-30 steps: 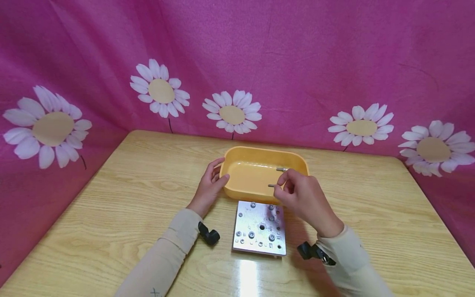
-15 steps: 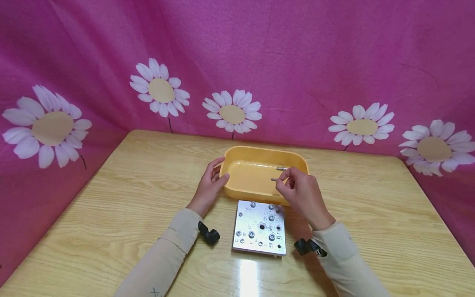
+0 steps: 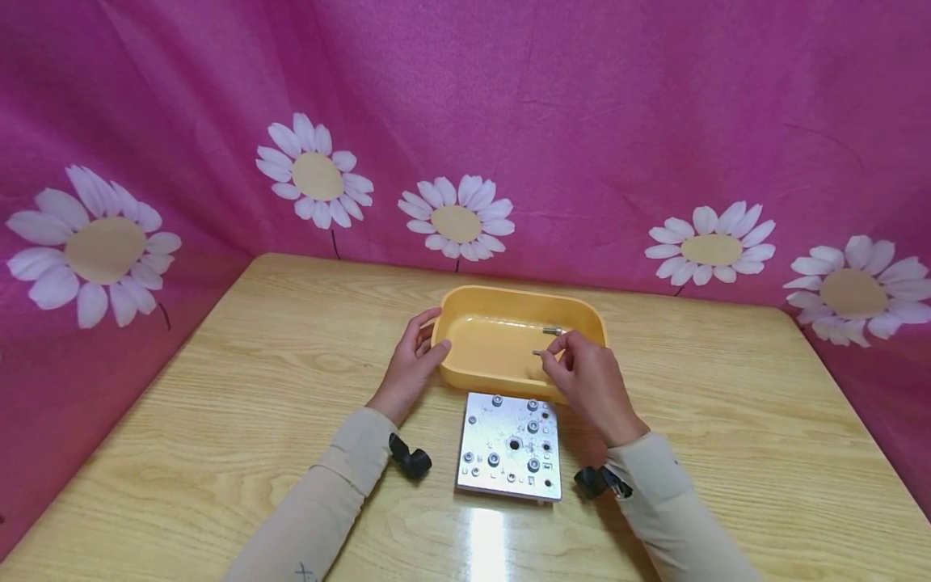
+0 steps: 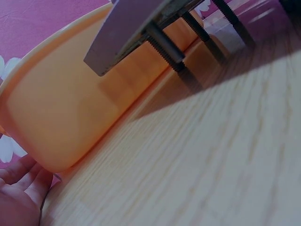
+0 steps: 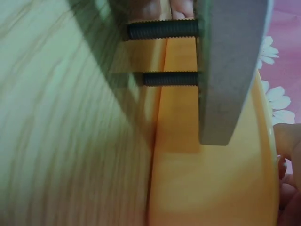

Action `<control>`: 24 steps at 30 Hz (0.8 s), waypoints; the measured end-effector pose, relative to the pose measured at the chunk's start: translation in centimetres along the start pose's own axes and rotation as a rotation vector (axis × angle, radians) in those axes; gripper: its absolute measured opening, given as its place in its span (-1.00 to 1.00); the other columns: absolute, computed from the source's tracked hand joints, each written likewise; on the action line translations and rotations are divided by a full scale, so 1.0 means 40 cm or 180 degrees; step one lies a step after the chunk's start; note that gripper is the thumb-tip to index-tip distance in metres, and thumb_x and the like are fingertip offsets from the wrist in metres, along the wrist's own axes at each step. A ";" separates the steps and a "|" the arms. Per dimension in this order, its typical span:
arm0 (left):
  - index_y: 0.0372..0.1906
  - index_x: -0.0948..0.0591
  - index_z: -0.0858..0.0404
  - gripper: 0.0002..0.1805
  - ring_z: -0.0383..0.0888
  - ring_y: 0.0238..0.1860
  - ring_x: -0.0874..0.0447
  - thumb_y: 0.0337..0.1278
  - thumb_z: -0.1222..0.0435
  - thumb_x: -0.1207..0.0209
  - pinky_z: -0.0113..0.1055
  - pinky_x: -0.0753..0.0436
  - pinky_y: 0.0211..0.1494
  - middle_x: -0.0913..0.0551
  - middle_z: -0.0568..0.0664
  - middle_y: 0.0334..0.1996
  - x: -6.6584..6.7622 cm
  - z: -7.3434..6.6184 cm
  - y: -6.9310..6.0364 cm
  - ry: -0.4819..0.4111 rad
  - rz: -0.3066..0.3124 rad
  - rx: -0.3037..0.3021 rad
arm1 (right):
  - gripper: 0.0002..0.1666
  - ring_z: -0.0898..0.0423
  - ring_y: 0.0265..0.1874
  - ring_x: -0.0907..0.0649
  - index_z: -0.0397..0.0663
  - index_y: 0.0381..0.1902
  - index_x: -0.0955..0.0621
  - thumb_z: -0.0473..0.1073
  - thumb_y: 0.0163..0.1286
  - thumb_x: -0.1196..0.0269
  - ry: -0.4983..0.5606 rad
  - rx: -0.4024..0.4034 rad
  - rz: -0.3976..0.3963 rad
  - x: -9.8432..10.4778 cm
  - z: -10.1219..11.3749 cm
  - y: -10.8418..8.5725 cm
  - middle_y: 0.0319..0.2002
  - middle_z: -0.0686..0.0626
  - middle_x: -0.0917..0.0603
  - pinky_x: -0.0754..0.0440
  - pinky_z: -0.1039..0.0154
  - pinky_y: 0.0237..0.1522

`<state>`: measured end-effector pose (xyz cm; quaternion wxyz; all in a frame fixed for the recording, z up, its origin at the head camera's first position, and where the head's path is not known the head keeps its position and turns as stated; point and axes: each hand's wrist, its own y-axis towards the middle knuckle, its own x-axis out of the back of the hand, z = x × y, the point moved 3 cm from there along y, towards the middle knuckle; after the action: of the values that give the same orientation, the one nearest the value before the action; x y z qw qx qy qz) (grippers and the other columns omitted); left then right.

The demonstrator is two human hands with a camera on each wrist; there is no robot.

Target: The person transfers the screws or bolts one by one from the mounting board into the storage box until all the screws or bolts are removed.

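Note:
A yellow tray [image 3: 483,380] stands on the table, and my left hand [image 3: 409,368] grips its left end, thumb on the rim. My right hand [image 3: 592,384] is over the tray's right side, pinching a small screw [image 3: 537,352] between thumb and index finger. Behind those fingers a larger bolt [image 3: 552,331] lies inside the tray. Just in front of the tray is a square metal plate [image 3: 502,440] with several bolts set in it. Both wrist views show threaded shafts [image 4: 164,49] [image 5: 171,78] under the plate, holding it above the table.
The wooden table [image 3: 291,347] reaches back to a pink cloth [image 3: 567,121] printed with white flowers, which also hangs at both sides. Black wrist cameras [image 3: 410,463] sit on both cuffs, one on each side of the plate.
My right hand has moved slightly back and left over the tray, with the small screw still pinched. The left hand, the tray and the plate stay in place.

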<state>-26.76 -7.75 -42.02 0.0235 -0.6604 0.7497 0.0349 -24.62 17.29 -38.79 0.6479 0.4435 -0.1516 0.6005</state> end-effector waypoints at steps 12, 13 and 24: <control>0.43 -0.23 0.14 -0.36 0.10 0.35 -0.30 0.28 0.34 -0.14 -0.16 -0.44 0.30 -0.31 0.23 0.33 0.002 0.006 0.003 0.0014 -0.0003 0.0026 | -0.87 0.14 -0.65 -0.45 -0.08 -0.37 -0.59 -0.13 0.23 -0.26 -0.0337 -0.0203 0.0220 -0.017 0.000 0.000 -0.64 0.07 -0.51 -0.37 0.24 -0.56; 0.43 -0.23 0.13 -0.36 0.10 0.35 -0.30 0.28 0.34 -0.14 -0.16 -0.44 0.30 -0.31 0.22 0.33 0.004 0.013 0.008 0.0004 -0.0006 0.0032 | -0.87 0.14 -0.65 -0.45 -0.07 -0.37 -0.59 -0.12 0.22 -0.26 -0.0343 -0.0201 0.0233 -0.017 0.000 0.000 -0.65 0.08 -0.51 -0.36 0.24 -0.56; 0.35 -0.31 -0.05 -0.42 -0.02 0.28 -0.38 0.28 0.31 -0.16 -0.18 -0.47 0.27 -0.39 0.07 0.26 0.010 0.067 0.035 0.0030 -0.0125 -0.0063 | -0.90 0.15 -0.66 -0.44 -0.01 -0.37 -0.58 -0.12 0.23 -0.25 -0.0392 -0.0141 0.0245 -0.012 -0.001 -0.001 -0.66 0.11 -0.48 -0.34 0.24 -0.57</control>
<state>-28.23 -7.73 -44.68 0.0141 -0.6754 0.7363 0.0386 -24.72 17.01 -39.19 0.6235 0.4590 -0.2214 0.5930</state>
